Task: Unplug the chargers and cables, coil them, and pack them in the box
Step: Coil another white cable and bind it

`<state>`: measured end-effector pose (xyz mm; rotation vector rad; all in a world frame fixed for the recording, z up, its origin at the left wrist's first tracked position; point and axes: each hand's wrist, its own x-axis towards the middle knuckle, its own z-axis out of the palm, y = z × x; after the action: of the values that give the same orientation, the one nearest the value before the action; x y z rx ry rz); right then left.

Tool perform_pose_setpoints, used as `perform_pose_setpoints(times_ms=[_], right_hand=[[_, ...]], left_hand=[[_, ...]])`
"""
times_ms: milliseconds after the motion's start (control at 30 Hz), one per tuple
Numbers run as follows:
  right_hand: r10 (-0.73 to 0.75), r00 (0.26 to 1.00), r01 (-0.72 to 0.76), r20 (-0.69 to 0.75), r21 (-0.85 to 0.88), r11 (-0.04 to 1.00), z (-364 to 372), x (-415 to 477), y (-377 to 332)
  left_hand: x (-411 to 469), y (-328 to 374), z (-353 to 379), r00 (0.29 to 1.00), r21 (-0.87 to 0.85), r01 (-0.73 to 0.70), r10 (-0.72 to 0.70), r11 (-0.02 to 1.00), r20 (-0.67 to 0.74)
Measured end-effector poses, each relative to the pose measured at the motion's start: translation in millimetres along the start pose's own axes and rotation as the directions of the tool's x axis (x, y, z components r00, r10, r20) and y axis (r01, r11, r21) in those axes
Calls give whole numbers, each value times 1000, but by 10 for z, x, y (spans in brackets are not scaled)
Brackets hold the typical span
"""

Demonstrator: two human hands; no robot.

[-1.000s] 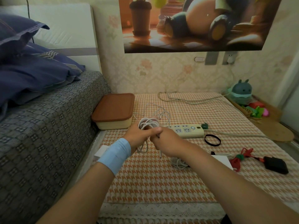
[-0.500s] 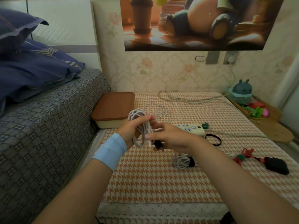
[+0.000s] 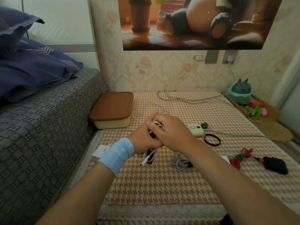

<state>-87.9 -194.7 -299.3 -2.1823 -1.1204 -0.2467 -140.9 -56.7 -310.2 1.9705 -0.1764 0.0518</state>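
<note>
- Houndstooth cloth (image 3: 162, 184) over the low surface beside the bed.
- Brown-lidded box (image 3: 112, 109), closed, at the cloth's far left corner, just beyond the hands.
- Left hand (image 3: 142, 138) and right hand (image 3: 172, 133) touching above the cloth, fingers of both curled round a bundled white cable (image 3: 158, 125); plug end dangling below the left wrist.
- Power strip (image 3: 195, 129) just right of the hands.
- Black charger (image 3: 275, 164) well to the right.
- Second coiled cable (image 3: 179, 161) beneath the right forearm.

The cloth (image 3: 162, 184) is orange-and-white houndstooth, the box (image 3: 112, 123) cream under a reddish-brown lid (image 3: 112, 105), the cable (image 3: 157, 123) white, the wristband (image 3: 116, 154) pale blue, the charger (image 3: 276, 165) black on its red lead (image 3: 238, 158), and the bedspread (image 3: 40, 135) grey with small checks.
</note>
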Motion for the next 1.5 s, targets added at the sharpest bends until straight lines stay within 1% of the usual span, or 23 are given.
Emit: perform_pose_setpoints(times_ms=[167,267,333,433,500,533,667,733,767,800,833,867,900,933,1033,1100,1133,1167,1233,1300,1367,1433,1500], right_hand=[[-38,999,42,29,-151,988,-6,22,-3],[-11,1000,11,1,-128,992,14,28,-36],[27,1000,-27,-3,-125,992,7,29,-41],[150,987,-155,-60,-79,985,-45,36,-27],[220,973,-225,-75,-57,973,-60,41,-8],[238,968,-242,-76,-49,969,-58,40,10],[278,956,-279,-95,-2,960,-52,16,64],[228,966,-230,-120,-3,973,-93,-18,81],[186,974,-186,-126,16,983,-117,-37,97],[144,985,-141,-95,38,989,-147,-63,107],[89,995,-87,-49,43,995,-175,-81,114],[26,1000,-26,-7,40,999,-191,-90,124],[-24,1000,24,14,46,999,-191,-97,136],[-43,999,42,7,77,996,-182,-98,139],[5,1000,-2,-14,187,982,-144,-54,157],[41,999,-42,10,188,981,-124,-19,167],[63,998,-67,27,194,979,-127,-2,169],[92,995,-98,40,204,974,-131,23,178],[154,987,-160,48,200,967,-133,64,195],[191,980,-198,57,175,964,-129,73,225],[232,970,-241,74,166,956,-128,64,267],[267,960,-278,87,167,946,-118,59,304],[314,946,-324,86,160,932,-105,74,324]], left_hand=[[2,-19,-3,998,46,52,-53,998,29],[49,-48,-49,996,85,73,-78,994,52],[53,-69,-65,994,139,77,-86,987,63],[22,-32,-81,996,288,76,-84,955,16],[-11,34,-42,991,399,123,-137,909,7],[-8,32,-11,986,411,151,-164,899,-4],[15,-15,124,980,279,201,-189,939,-66],[20,9,157,982,233,189,-190,954,-19],[19,30,160,983,171,181,-185,968,6],[23,39,155,983,62,180,-182,982,31],[21,34,141,980,-92,191,-184,977,73],[16,24,128,974,-250,212,-182,945,137],[4,9,113,960,-359,248,-178,900,218],[-6,-1,99,936,-406,298,-179,864,304],[-27,-37,79,845,-404,407,-169,819,508],[-31,-31,79,790,-422,475,-162,772,591],[-31,-9,88,776,-433,499,-165,751,608],[-26,8,101,784,-440,501,-175,745,596],[1,-1,106,835,-415,462,-227,784,501],[21,-11,69,863,-325,437,-290,839,414],[38,-20,2,876,-174,436,-372,883,305],[45,4,-64,896,42,418,-420,907,145],[51,75,-67,939,233,319,-339,919,50]])
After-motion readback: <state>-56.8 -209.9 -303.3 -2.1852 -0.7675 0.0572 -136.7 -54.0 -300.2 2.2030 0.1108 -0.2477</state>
